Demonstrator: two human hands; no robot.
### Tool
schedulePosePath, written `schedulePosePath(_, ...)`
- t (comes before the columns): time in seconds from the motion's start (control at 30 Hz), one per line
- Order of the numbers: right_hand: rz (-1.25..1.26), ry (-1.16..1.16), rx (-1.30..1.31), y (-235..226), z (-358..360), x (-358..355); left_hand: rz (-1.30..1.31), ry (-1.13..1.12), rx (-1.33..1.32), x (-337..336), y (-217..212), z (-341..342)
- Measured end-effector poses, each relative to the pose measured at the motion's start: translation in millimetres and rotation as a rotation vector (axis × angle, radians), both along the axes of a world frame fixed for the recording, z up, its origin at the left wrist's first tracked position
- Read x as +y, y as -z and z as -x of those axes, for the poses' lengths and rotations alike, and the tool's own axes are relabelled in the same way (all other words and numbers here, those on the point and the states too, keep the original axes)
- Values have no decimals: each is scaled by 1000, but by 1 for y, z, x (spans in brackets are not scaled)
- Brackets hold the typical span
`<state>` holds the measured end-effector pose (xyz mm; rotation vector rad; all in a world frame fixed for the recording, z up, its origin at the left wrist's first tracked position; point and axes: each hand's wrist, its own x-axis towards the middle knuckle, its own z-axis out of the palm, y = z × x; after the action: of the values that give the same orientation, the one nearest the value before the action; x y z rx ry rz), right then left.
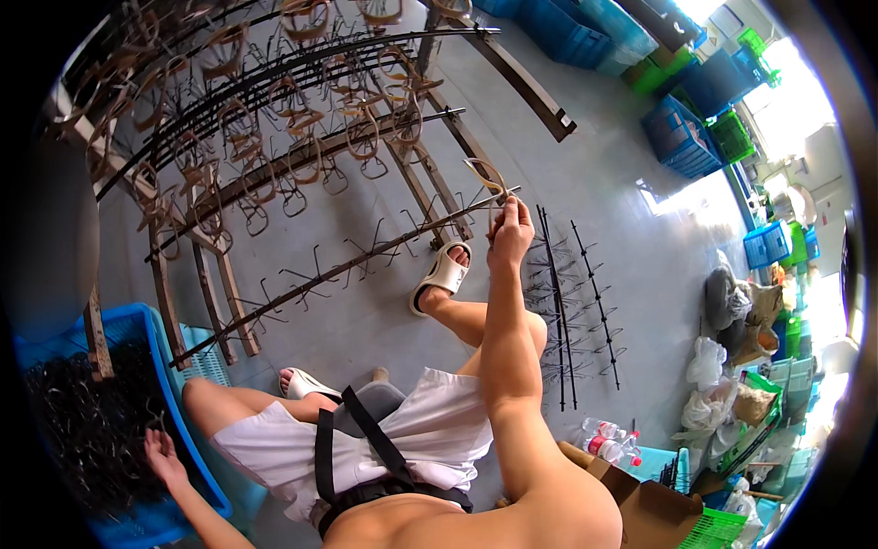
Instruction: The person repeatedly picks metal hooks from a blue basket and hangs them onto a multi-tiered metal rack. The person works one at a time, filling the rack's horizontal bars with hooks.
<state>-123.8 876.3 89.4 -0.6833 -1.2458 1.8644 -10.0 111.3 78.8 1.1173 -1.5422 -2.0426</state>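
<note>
Only the head view to go on here, so this is all from that. Your right hand (509, 236) is up in front of you, thumb and fingertips pinched on a brownish curved piece (498, 177). That piece sits right at the upper end of the pronged rod (334, 272), which slants across in front of the rack (524, 82). Can't tell if it's hooked on a prong or only held against one, since your fingers cover the contact.

Your left hand (166, 460) is down at the blue crate (210, 468), over the heap of dark curved pieces (87, 412). Fingers look loosely curled, but whether they've closed on a piece I honestly can't tell.

Looks to me like you're at the hanging step, first piece or close to it, because the rod's other prongs seem bare while loops (382, 16) already hang on the rack behind. My take: the next move calls for seating that piece securely before you ease the right pinch, with the left bringing up one piece untangled. Watch for the heap snagging.
</note>
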Motion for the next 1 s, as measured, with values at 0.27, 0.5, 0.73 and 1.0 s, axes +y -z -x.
schedulePosePath(0.27,160,-62,12,-16,-6,-9,128,132,-148,14,20,-23)
schedulePosePath(0.5,12,-7,-137,-28,-4,-20,176,227,-243,21,24,-15)
schedulePosePath(0.73,-14,-62,-83,-21,7,-24,346,79,-292,54,12,-5)
schedulePosePath(1.0,-190,67,-183,-25,4,-31,380,176,-272,68,-8,-5)
